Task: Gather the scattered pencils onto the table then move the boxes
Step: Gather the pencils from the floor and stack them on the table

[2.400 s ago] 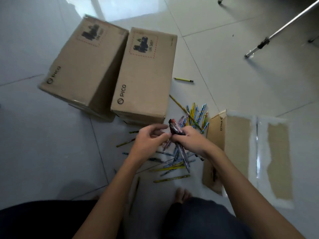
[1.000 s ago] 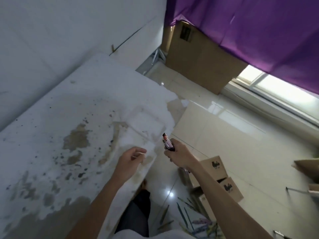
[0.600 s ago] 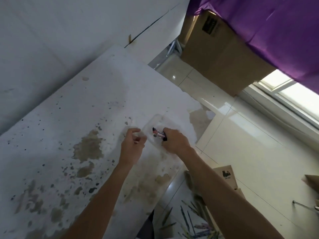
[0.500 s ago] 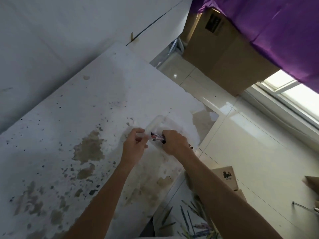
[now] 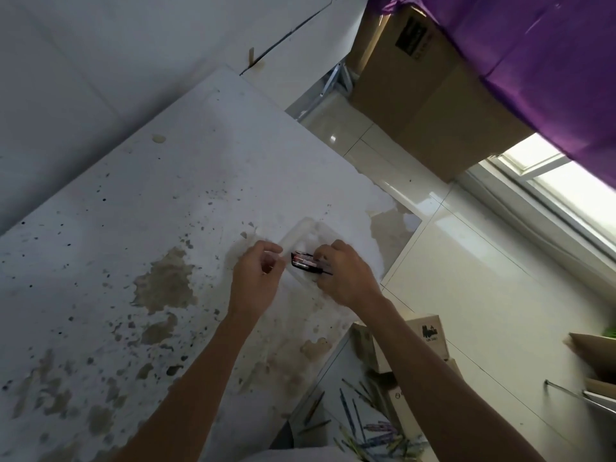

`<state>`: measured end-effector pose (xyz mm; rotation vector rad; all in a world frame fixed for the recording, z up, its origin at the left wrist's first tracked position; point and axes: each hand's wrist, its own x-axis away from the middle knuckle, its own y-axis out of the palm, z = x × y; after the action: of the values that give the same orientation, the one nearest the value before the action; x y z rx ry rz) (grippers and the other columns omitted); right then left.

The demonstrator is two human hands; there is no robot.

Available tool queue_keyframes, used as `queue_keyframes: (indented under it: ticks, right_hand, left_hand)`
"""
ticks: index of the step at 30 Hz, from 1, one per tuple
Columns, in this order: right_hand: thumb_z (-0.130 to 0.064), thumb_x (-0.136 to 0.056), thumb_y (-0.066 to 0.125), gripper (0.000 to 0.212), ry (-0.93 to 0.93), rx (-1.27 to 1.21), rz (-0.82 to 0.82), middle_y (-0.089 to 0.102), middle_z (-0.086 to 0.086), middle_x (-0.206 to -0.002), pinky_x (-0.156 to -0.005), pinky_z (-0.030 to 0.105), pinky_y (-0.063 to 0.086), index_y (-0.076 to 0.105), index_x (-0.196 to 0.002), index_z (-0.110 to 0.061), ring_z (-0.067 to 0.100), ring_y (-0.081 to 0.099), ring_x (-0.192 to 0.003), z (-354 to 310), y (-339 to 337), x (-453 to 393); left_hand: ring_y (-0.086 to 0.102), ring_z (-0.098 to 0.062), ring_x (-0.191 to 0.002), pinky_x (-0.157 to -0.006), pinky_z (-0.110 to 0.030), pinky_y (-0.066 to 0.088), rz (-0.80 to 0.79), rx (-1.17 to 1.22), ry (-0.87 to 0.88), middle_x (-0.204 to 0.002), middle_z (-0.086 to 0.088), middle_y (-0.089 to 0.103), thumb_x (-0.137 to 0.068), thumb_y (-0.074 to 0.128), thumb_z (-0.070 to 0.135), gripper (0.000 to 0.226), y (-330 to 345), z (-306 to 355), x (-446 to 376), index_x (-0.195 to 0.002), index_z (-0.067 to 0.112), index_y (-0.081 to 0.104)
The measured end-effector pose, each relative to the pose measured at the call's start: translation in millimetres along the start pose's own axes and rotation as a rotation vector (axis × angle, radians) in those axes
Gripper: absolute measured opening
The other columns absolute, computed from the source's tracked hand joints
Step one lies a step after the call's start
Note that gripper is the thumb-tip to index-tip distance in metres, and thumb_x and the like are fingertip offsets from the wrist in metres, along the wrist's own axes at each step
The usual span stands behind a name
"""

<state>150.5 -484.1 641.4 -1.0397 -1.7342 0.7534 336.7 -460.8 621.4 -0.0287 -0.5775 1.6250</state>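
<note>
Pencils (image 5: pixel 305 260), a small dark-and-pink bundle of them, sit in my right hand (image 5: pixel 343 273), whose fingers curl round the bundle and hold it low over a shallow clear plastic tray (image 5: pixel 308 233) on the stained white table (image 5: pixel 140 228). I cannot tell whether the bundle touches the tray floor. My left hand (image 5: pixel 256 278) hangs just beside the tray's near-left edge with fingers loosely curled; thumb and forefinger look pinched together, but I cannot tell whether anything is between them. The tabletop is blotched with brown patches and dark specks, and its torn corner lies just beyond the tray.

Down on the glossy tiled floor (image 5: pixel 483 278), more scattered coloured pencils (image 5: pixel 373 431) lie below the table's edge, partly hidden behind my right forearm. Small brown cardboard boxes (image 5: pixel 430 335) with a black printed mark stand just beside them. A large brown cardboard carton (image 5: pixel 423 105) leans by the wall under a purple curtain (image 5: pixel 550 61), well apart from the table. A metal rod (image 5: pixel 566 390) shows at the right edge.
</note>
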Motion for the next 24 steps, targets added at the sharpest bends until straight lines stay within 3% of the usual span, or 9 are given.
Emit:
queue_keyframes:
  ticks: [3,9,12,16,24]
  right_hand:
    - [-0.027,-0.089,0.070,0.030,0.010,0.023,0.053,0.057,0.002,-0.109,-0.075,0.032,0.044,0.068,-0.119,-0.024,0.022,0.055,-0.100,4,2,5]
    - [-0.020,-0.092,0.064,0.016,0.059,0.017,0.177,0.061,0.001,-0.101,-0.076,0.037,0.054,0.071,-0.107,-0.021,0.022,0.060,-0.093,4,9,11]
    - [-0.020,-0.095,0.061,0.017,0.015,0.019,0.149,0.063,0.002,-0.099,-0.073,0.034,0.050,0.074,-0.105,-0.020,0.022,0.059,-0.092,7,8,12]
    - [-0.021,-0.097,0.058,0.019,0.011,0.051,0.139,0.063,0.002,-0.098,-0.069,0.030,0.042,0.075,-0.106,-0.020,0.022,0.059,-0.092,16,7,12]
    - [-0.026,-0.098,0.057,0.021,0.018,0.058,0.188,0.060,0.004,-0.107,-0.076,0.035,0.055,0.068,-0.113,-0.015,0.023,0.061,-0.091,15,16,13]
  left_hand:
    - [0.058,-0.009,-0.077,-0.067,-0.022,0.052,0.007,-0.202,0.200,-0.087,0.009,0.056,-0.091,0.069,0.018,0.011,1,6,3,-0.097,0.026,0.066]
    - [0.059,-0.014,-0.084,-0.073,-0.029,0.051,-0.158,-0.548,0.533,-0.097,0.006,0.062,-0.088,0.070,0.014,0.018,13,21,-1,-0.104,0.022,0.072]
    - [0.060,-0.017,-0.093,-0.082,-0.032,0.046,-0.233,-0.692,0.545,-0.103,0.005,0.063,-0.088,0.068,0.017,0.027,21,23,-5,-0.114,0.027,0.072]
    - [0.061,-0.018,-0.086,-0.080,-0.033,0.046,-0.210,-0.785,0.546,-0.096,0.005,0.064,-0.088,0.069,0.018,0.021,26,24,-7,-0.106,0.026,0.077]
    - [0.060,-0.019,-0.096,-0.086,-0.031,0.044,-0.252,-0.922,0.557,-0.106,0.001,0.064,-0.091,0.065,0.018,0.021,33,30,-14,-0.110,0.023,0.071]
